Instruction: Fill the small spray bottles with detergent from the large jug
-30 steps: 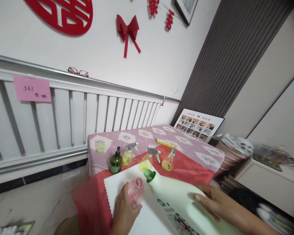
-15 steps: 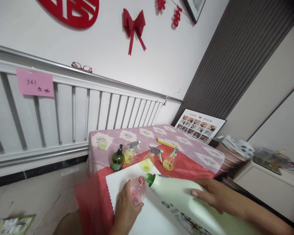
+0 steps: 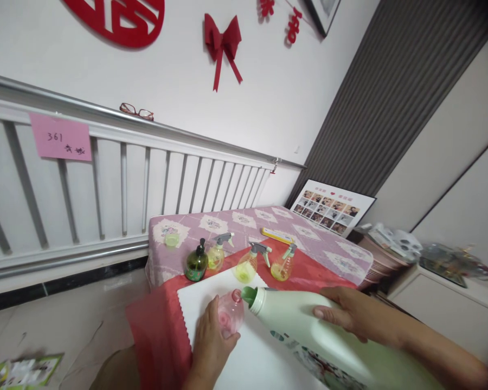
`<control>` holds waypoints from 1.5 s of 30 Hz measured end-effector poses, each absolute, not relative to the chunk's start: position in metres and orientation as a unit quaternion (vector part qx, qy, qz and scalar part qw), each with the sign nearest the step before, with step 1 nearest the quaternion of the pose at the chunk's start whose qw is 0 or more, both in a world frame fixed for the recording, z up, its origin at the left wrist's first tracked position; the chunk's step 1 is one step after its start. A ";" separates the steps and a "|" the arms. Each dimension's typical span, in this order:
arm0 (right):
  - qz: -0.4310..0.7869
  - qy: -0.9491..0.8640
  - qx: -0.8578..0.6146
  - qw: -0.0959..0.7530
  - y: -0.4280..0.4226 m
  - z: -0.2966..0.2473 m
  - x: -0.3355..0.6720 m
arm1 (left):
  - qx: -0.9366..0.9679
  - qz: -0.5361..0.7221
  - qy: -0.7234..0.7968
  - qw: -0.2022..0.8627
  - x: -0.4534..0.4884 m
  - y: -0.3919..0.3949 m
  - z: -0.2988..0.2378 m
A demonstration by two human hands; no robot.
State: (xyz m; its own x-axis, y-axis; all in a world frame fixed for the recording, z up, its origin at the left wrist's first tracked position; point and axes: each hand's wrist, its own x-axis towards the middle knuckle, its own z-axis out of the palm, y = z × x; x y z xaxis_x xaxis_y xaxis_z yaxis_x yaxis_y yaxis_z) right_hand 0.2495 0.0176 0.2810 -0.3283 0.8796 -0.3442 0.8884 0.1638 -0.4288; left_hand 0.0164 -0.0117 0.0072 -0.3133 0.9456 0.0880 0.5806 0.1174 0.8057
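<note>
- Our left hand (image 3: 211, 338) is wrapped round the pink bottle (image 3: 230, 314), fingers on its left side and thumb on the near side; the bottle is over the white mat (image 3: 248, 363), its mouth bare, though we cannot tell whether its base rests there.
- Our right hand (image 3: 345, 317) is grasping the pale green jug (image 3: 301, 319) from above; the jug lies tipped well over, its green spout (image 3: 249, 294) just beside the pink mouth, and we cannot tell whether they touch.
- To pour well, we would set the spout's lip squarely over that narrow mouth before tipping further; the left grip should be firm yet light, since thin plastic may squash; the heavy-looking jug calls for slow tilting, as a surge could spill.
- Beyond the mat stand three spray bottles, the middle one (image 3: 246, 269) nearest the spout; we should mind it if the jug swings forward.
- Left of them is a dark green pump bottle (image 3: 196, 265); a yellow box (image 3: 277, 236) lies farther back, out of the way; the red cloth (image 3: 158, 319) under the mat looks loose and could ruck.
</note>
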 end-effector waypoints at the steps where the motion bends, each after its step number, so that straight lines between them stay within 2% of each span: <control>1: -0.284 0.764 0.580 0.011 0.018 0.281 0.250 | 0.537 0.392 0.710 0.233 0.016 -0.012 0.008; 12: -0.272 0.781 0.559 0.056 0.018 0.291 0.240 | 0.542 0.385 0.709 0.233 0.015 -0.011 0.009; 45: -0.227 0.784 0.570 0.094 0.019 0.311 0.224 | 0.549 0.395 0.702 0.223 0.015 -0.010 0.005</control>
State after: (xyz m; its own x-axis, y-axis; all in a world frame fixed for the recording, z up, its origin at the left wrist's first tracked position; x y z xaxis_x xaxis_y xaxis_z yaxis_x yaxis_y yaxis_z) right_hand 0.2239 0.0193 0.3112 -0.3318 0.8511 -0.4069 0.9367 0.2461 -0.2492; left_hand 0.0151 -0.0102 0.0049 -0.2975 0.9470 0.1210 0.5943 0.0845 0.7998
